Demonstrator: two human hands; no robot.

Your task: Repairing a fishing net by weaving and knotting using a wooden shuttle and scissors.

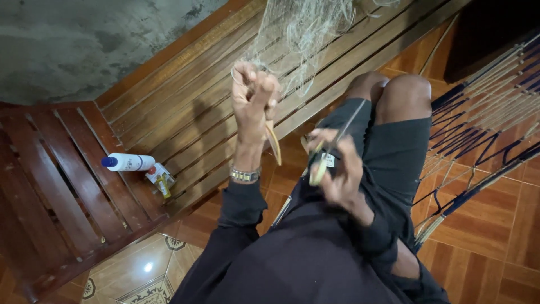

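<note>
The fishing net (304, 34) is hanging in a pale, fine-meshed bunch at about twelve o'clock in the view, draping down over the slatted wooden bench (185, 112). The left hand (254, 93) is gripping the net's lower end, fingers closed tight around a gathered bit of mesh, wrist raised; a flat tan netting needle (274, 142) is poking down from beneath that hand toward six o'clock. A metal wristwatch (244, 175) is sitting on that wrist, just above a dark sleeve.

The right hand (337, 166) is working at about four o'clock from the left one, well below the net, fingers curled around a pair of scissors (332, 143) whose thin blades are pointing up toward one o'clock; the motion is blurring it somewhat.

The person is sitting in dark shorts, bare knees (388, 90) showing at two o'clock. On the bench at nine o'clock, a white bottle with a blue cap (126, 162) is lying on its side, with a small yellow-and-red packet (160, 179) just beside it. A woven hammock (484, 129) is stretching across at three o'clock, above an orange tiled floor (495, 247).
</note>
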